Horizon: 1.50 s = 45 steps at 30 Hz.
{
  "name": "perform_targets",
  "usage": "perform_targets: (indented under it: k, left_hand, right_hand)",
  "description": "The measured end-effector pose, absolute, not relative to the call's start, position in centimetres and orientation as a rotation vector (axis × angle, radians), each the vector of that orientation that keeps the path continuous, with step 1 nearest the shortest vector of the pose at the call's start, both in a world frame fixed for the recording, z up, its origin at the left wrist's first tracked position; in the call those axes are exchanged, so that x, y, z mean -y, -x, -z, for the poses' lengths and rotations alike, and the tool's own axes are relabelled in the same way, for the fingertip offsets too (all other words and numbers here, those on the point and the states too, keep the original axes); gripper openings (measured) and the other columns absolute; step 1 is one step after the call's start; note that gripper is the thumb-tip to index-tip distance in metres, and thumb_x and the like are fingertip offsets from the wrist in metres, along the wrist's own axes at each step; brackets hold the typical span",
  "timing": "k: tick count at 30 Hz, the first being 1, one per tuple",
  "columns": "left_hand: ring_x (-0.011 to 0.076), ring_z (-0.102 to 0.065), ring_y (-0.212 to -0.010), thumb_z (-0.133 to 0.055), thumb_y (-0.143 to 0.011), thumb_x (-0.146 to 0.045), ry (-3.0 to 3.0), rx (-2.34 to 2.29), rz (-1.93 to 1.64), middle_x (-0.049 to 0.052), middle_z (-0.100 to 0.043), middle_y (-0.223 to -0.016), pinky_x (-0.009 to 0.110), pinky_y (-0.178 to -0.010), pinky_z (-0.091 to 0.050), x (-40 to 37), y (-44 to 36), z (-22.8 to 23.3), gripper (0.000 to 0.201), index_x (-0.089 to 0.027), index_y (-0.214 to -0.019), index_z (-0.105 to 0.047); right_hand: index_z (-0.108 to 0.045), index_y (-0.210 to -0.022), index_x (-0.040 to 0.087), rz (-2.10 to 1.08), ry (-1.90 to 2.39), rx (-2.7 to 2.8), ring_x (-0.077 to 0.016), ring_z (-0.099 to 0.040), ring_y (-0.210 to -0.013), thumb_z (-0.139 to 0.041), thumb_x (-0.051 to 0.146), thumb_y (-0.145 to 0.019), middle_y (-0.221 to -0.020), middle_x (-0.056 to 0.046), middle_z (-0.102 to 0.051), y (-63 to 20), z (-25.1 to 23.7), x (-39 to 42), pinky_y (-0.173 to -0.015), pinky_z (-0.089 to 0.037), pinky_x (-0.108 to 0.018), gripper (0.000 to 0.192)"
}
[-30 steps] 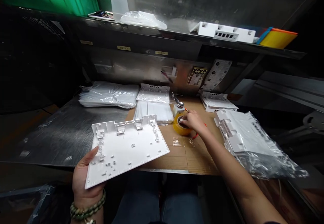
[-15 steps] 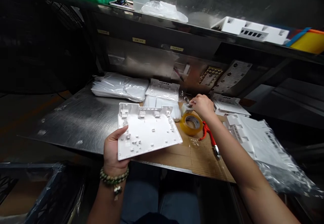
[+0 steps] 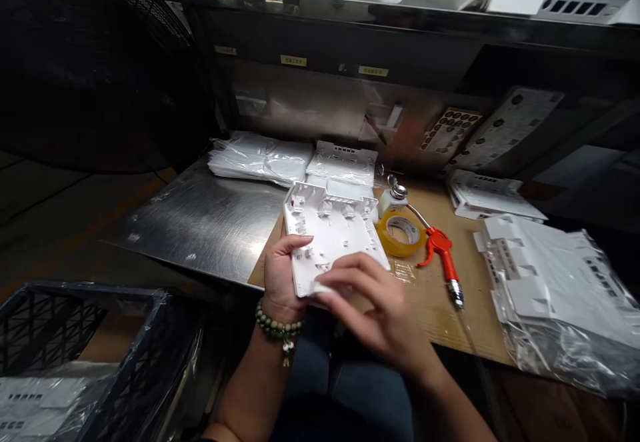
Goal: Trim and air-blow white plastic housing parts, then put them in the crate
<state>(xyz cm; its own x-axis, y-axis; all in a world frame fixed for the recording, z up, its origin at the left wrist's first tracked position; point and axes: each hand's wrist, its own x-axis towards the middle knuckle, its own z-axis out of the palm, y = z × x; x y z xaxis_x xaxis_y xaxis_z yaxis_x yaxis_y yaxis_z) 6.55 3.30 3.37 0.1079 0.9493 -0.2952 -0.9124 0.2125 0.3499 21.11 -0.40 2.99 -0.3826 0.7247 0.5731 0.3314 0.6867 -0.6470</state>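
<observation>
My left hand (image 3: 285, 275) is closed on the left edge of a white plastic housing panel (image 3: 333, 232), thumb on top; the panel's inner side with clips and posts faces up, tilted over the table's front edge. My right hand (image 3: 373, 302) is closed, pinching a small white cloth (image 3: 324, 289) against the panel's near edge; much of the cloth is hidden by the fingers. Beyond the panel stand a white pump bottle (image 3: 393, 199) with a metal top and its lid flipped up, and a roll of yellow tape (image 3: 403, 234).
A red air blow gun (image 3: 443, 255) with a hose lies on cardboard (image 3: 435, 322). Bagged white panels (image 3: 555, 269) are at right, plastic bags (image 3: 260, 159) at back left. A shelf (image 3: 320, 9) crosses above. A dark crate (image 3: 150, 322) stands lower left.
My right hand has left the pump bottle and come back to the panel's near edge with the white cloth. The panel is drawn nearer and tilted, still in my left hand. The view has shifted.
</observation>
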Motion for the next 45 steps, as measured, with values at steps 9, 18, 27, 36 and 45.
perform_targets:
  k: [9, 18, 27, 36, 45]
  left_hand:
    - [0.0345, -0.076, -0.105, -0.061, -0.065, -0.003, -0.211, -0.480, -1.440, 0.008, -0.077, -0.123, 0.051, -0.105, -0.057, -2.4, -7.3, -2.9, 0.085, -0.021, -0.148, -0.056]
    - [0.0370, -0.073, -0.114, -0.059, -0.064, -0.005, -0.225, -0.527, -1.478, 0.008, -0.078, -0.123, 0.055, -0.111, -0.054, -2.4, -6.8, -2.6, 0.084, -0.019, -0.147, -0.058]
    - [0.0320, -0.065, -0.130, -0.051, -0.061, -0.008, -0.077, -0.464, -1.550, -0.003, -0.078, -0.124, 0.058, -0.119, -0.041, -2.3, -1.0, -0.4, 0.097, -0.032, -0.155, -0.048]
    - [0.0295, -0.064, -0.132, -0.052, -0.065, -0.009, -0.079, -0.480, -1.517, -0.014, -0.073, -0.130, 0.056, -0.119, -0.043, -1.1, -1.0, 0.0, 0.095, -0.052, -0.151, -0.048]
    - [0.0338, -0.056, -0.140, -0.058, -0.069, -0.018, -0.109, -0.476, -1.440, -0.013, -0.071, -0.134, 0.057, -0.119, -0.043, -1.1, -1.3, 0.3, 0.089, -0.050, -0.152, -0.048]
  right_hand:
    - [-0.073, -0.102, 0.017, -0.428, 0.838, 1.914, -0.0167, -0.063, -0.081, -0.071, 0.011, -0.094, -0.090, -0.005, -0.069, -20.5, -1.5, 2.4, -0.072, -0.053, -0.030, 0.011]
    - [-0.074, -0.103, 0.019, -0.419, 0.920, 1.861, -0.0170, -0.064, -0.083, -0.072, 0.012, -0.093, -0.092, -0.005, -0.068, -21.3, -0.4, 2.9, -0.072, -0.054, -0.029, 0.013]
    - [-0.077, -0.097, 0.021, -0.066, 1.307, 1.399, -0.0182, -0.067, -0.087, -0.075, 0.021, -0.092, -0.093, -0.004, -0.069, -30.8, 1.4, 2.0, -0.074, -0.055, -0.031, 0.005]
    - [-0.076, -0.102, 0.022, -0.189, 1.257, 1.584, -0.0169, -0.066, -0.085, -0.071, 0.017, -0.095, -0.096, -0.005, -0.069, -29.5, 2.1, 2.6, -0.074, -0.056, -0.031, 0.010]
    - [-0.076, -0.104, 0.021, -0.091, 1.231, 1.685, -0.0184, -0.068, -0.088, -0.072, 0.016, -0.094, -0.097, -0.006, -0.071, -30.9, 2.7, 2.4, -0.077, -0.058, -0.033, 0.012]
